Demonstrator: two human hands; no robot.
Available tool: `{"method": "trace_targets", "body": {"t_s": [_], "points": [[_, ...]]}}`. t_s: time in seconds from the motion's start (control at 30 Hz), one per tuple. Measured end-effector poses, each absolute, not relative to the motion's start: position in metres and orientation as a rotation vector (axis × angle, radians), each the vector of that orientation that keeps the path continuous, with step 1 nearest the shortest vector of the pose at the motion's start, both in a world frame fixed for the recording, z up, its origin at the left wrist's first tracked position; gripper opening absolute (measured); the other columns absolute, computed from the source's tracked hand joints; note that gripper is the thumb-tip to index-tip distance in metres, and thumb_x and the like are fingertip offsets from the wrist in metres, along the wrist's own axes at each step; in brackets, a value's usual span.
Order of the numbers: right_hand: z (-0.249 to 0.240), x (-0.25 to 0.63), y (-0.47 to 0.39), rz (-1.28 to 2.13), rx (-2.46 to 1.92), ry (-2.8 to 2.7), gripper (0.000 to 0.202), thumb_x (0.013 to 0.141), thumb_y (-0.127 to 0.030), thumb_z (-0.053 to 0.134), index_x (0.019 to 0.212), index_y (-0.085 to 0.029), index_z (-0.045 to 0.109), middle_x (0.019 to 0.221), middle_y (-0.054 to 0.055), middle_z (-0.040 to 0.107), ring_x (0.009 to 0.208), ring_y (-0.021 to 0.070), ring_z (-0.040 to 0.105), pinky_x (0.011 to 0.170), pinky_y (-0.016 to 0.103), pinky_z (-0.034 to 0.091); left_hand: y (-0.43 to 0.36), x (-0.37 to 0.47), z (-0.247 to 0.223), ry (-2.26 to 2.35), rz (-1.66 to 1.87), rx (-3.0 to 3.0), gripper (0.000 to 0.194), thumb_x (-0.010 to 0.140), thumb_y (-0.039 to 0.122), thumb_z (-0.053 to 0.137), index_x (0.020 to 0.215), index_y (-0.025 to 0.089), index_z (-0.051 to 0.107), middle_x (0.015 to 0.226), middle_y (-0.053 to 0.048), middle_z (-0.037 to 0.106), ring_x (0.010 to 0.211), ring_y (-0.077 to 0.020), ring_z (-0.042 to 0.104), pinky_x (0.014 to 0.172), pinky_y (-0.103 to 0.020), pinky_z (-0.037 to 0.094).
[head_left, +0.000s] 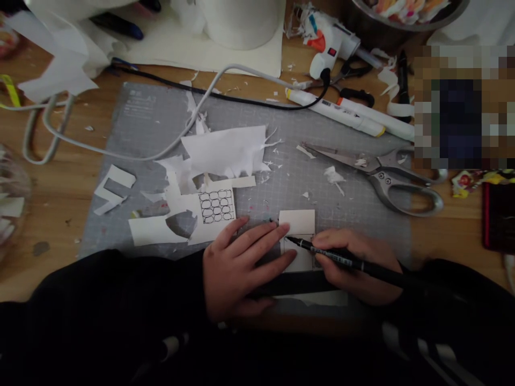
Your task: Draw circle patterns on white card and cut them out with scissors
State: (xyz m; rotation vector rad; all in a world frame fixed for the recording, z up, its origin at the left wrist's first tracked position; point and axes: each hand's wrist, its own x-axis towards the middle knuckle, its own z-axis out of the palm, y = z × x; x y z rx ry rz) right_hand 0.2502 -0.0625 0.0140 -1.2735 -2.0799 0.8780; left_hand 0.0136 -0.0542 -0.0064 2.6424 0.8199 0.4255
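My right hand [360,262] grips a black fine-tipped marker pen [341,258], its tip at a small white paper card [298,221]. Thin drawn lines show on the card, partly covered by my hands. Stretched out flat, my left hand [245,262] rests with its fingertips on the card's left edge. Just beyond that hand lies a paper piece with a drawn grid of ovals [217,206]. Below the card a dark strip runs between both hands; what it is I cannot make out.
A grey cutting mat [257,112] carries torn paper [229,150], scraps and large metal scissors [378,169]. Behind lie white markers [341,115], a glue gun [330,43] and a metal bowl [406,27]. A pale cable [161,155] loops across the left.
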Motion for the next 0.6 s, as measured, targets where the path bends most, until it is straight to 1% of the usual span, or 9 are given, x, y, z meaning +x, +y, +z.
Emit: {"method": "trace_targets", "body": {"t_s": [0.17, 0.33, 0.53, 0.6], "points": [[0.0156, 0.2489, -0.0625, 0.858, -1.316, -2.068, 0.011, 0.083, -0.017, 0.054, 0.090, -0.025, 0.057, 0.079, -0.002, 0.074, 0.072, 0.0117, 0.071, 0.064, 0.019, 0.056, -0.0540, 0.0136, -0.0060, 0.824, 0.422, 2.645, 0.049, 0.082, 0.051, 0.049, 0.125, 0.027, 0.055, 0.141, -0.009, 0.049, 0.122, -0.0246, 0.049, 0.108, -0.045, 0.021], [0.0169, 0.2484, -0.0625, 0.857, -1.341, -2.026, 0.010, 0.082, -0.017, 0.054, 0.088, -0.025, 0.057, 0.079, -0.001, 0.074, 0.070, 0.0124, 0.071, 0.063, 0.021, 0.057, -0.0539, 0.0136, -0.0051, 0.821, 0.409, 2.657, 0.048, 0.083, 0.051, 0.049, 0.124, 0.027, 0.056, 0.141, -0.009, 0.049, 0.122, -0.0244, 0.049, 0.108, -0.044, 0.020], [0.0194, 0.2473, -0.0613, 0.853, -1.370, -2.019, 0.009, 0.080, -0.016, 0.054, 0.084, -0.024, 0.056, 0.073, -0.002, 0.074, 0.063, 0.0116, 0.070, 0.057, 0.019, 0.055, -0.0536, 0.0136, -0.0047, 0.828, 0.401, 2.660, 0.048, 0.082, 0.052, 0.050, 0.123, 0.028, 0.057, 0.141, -0.008, 0.049, 0.121, -0.0246, 0.049, 0.108, -0.045, 0.021], [0.0192, 0.2466, -0.0624, 0.847, -1.393, -1.993, 0.008, 0.080, -0.017, 0.054, 0.083, -0.024, 0.056, 0.073, -0.002, 0.073, 0.063, 0.0114, 0.069, 0.057, 0.019, 0.055, -0.0534, 0.0135, -0.0044, 0.818, 0.400, 2.667, 0.048, 0.082, 0.052, 0.050, 0.124, 0.027, 0.056, 0.141, -0.009, 0.048, 0.122, -0.0251, 0.049, 0.108, -0.045, 0.021]]}}
